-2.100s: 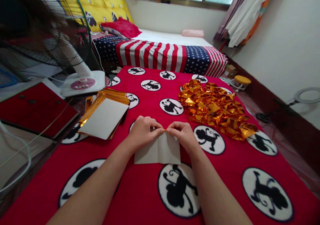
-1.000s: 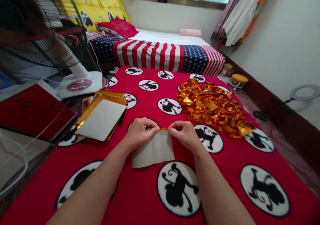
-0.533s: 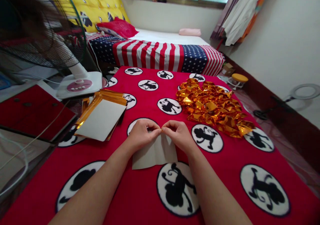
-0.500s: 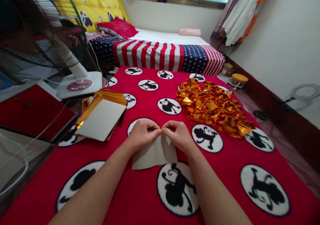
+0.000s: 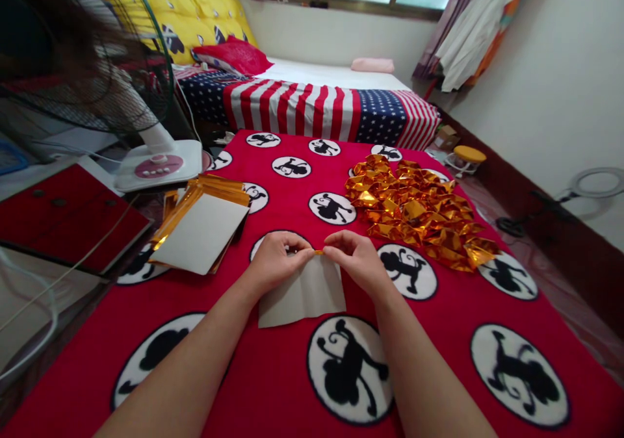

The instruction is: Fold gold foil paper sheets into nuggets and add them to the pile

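Observation:
A pale sheet (image 5: pixel 303 295) hangs between my hands, its white side toward me and a thin strip of gold showing along the top edge. My left hand (image 5: pixel 283 256) pinches that edge at the left. My right hand (image 5: pixel 355 256) pinches it a little to the right, with a small gap between the fingertips. To the left lies a stack of sheets (image 5: pixel 202 233), white side up on top, with gold edges beneath. Several crumpled-looking folded gold foil pieces (image 5: pixel 419 210) form a pile at the right.
The red cloth (image 5: pixel 273 386) with monkey circles covers the table. A fan (image 5: pixel 158 158) stands at the left beside a red panel (image 5: pixel 68 210). Beyond are a bed (image 5: pixel 312 103) and a yellow stool (image 5: pixel 468 154).
My right hand has moved slightly right, away from my left, and the gold strip now shows between the fingertips. The sheet's lower edge has risen slightly.

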`<state>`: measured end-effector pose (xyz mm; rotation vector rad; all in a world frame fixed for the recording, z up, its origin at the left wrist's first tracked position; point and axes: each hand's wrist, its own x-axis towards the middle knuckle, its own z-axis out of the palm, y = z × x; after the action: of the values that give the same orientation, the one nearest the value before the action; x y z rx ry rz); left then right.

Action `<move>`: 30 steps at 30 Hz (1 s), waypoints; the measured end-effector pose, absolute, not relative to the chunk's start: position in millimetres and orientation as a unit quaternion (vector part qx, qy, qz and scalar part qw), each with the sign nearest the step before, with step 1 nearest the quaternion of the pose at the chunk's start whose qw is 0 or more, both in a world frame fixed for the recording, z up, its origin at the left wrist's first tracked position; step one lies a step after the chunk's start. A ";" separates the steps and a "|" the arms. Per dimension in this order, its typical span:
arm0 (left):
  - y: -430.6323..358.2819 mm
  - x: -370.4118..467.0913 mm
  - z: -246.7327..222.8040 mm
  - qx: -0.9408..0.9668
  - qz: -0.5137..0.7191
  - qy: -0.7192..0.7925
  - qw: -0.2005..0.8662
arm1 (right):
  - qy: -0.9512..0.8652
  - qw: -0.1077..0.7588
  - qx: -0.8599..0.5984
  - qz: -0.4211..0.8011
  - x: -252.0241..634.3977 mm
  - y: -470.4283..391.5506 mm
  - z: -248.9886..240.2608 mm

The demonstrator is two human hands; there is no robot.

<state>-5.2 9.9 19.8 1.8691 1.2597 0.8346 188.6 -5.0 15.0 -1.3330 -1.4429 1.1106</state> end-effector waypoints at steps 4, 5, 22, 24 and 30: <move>7.1 -2.9 20.0 0.742 0.316 0.490 0.330 | -0.627 0.367 -0.569 0.385 177.8 -9.4 11.6; 6.4 -2.4 20.2 0.750 0.313 0.491 0.314 | -0.633 0.368 -0.569 0.373 177.0 -10.0 10.2; 12.5 -14.1 18.7 0.711 0.300 0.538 0.339 | -0.615 0.400 -0.541 0.411 188.5 -8.7 15.4; 13.0 -13.9 19.6 0.706 0.301 0.532 0.356 | -0.606 0.403 -0.543 0.420 189.2 -8.9 15.9; 13.1 -12.8 21.9 0.689 0.307 0.530 0.387 | -0.569 0.423 -0.545 0.447 193.2 -6.4 10.5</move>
<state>-12.8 13.1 21.9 1.7542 1.3486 0.7817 193.2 -6.4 10.5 -1.3635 -1.4247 1.1200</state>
